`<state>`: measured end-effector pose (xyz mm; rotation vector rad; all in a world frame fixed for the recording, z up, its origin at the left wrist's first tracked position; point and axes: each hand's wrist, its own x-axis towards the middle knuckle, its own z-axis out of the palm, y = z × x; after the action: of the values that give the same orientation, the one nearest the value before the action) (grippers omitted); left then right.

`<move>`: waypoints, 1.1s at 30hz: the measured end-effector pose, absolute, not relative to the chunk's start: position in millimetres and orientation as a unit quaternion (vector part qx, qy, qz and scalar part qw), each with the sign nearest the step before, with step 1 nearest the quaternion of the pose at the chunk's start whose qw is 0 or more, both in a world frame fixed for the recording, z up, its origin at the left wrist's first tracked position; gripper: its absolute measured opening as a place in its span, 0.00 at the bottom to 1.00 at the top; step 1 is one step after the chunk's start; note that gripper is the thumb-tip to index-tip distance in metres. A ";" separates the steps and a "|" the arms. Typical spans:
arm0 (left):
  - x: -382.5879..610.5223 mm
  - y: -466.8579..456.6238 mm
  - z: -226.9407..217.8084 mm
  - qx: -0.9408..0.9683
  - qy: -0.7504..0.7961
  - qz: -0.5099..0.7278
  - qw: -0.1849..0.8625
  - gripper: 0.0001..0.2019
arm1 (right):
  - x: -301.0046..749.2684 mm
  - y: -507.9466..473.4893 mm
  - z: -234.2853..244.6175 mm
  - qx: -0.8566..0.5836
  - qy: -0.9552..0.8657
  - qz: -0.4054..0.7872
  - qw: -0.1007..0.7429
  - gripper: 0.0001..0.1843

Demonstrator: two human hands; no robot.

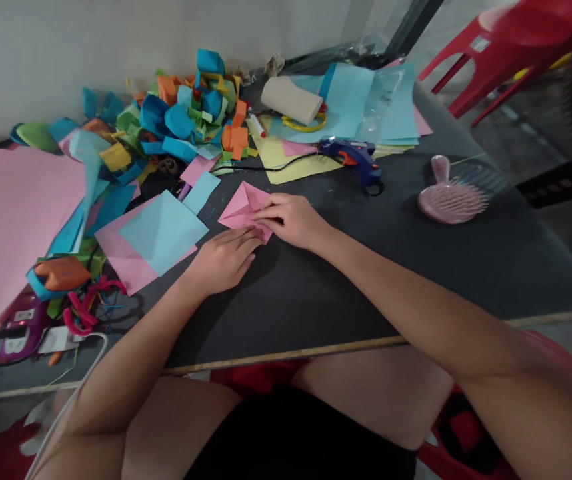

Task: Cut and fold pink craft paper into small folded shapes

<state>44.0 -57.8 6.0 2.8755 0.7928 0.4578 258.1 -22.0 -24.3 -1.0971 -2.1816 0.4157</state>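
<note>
A square of pink origami paper with folded flaps and creases lies on the dark table in front of me. My right hand pinches its right side between thumb and fingers. From the lower left, my left hand rests with its fingers stretched flat over the paper's bottom corner, pressing it down. The two hands' fingertips are close together, and they hide that lower part of the paper. Left of it, a light blue square sheet lies on a larger pink sheet, with a small blue strip beside them.
Many folded paper pieces are heaped at the back. A blue glue gun, a cardboard roll and blue sheets lie back right. A pink hairbrush is at the right. Pink pipe cleaners and a purple power strip lie left.
</note>
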 end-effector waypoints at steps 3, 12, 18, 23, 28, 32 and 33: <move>41.5 -55.6 4.8 0.948 0.267 0.151 0.086 0.17 | 258.5 -22.7 -22.3 -0.430 -0.822 0.174 0.329 0.11; 47.9 -67.4 6.8 0.901 0.407 0.149 -0.007 0.18 | 257.6 -24.5 -20.6 -0.437 -0.808 0.207 0.336 0.12; 61.3 -83.4 8.5 0.902 0.412 0.115 -0.057 0.17 | 260.3 -23.2 -18.8 -0.423 -0.811 0.232 0.330 0.16; 60.4 -79.7 8.2 0.910 0.399 0.103 -0.041 0.17 | 262.5 -21.2 -17.5 -0.424 -0.809 0.248 0.323 0.21; 61.6 -84.6 9.6 0.902 0.420 0.096 -0.038 0.17 | 262.4 -22.8 -18.2 -0.429 -0.810 0.239 0.320 0.21; 66.7 -92.5 11.2 0.881 0.462 0.093 -0.045 0.18 | 262.5 -24.5 -19.8 -0.425 -0.815 0.231 0.320 0.20; 67.0 -92.8 11.1 0.874 0.475 0.093 -0.044 0.19 | 262.5 -24.8 -20.2 -0.424 -0.816 0.229 0.321 0.20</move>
<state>67.0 -92.8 11.1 2.8260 1.5358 0.2997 262.5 -24.8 -20.2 -1.1134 -2.1430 0.6025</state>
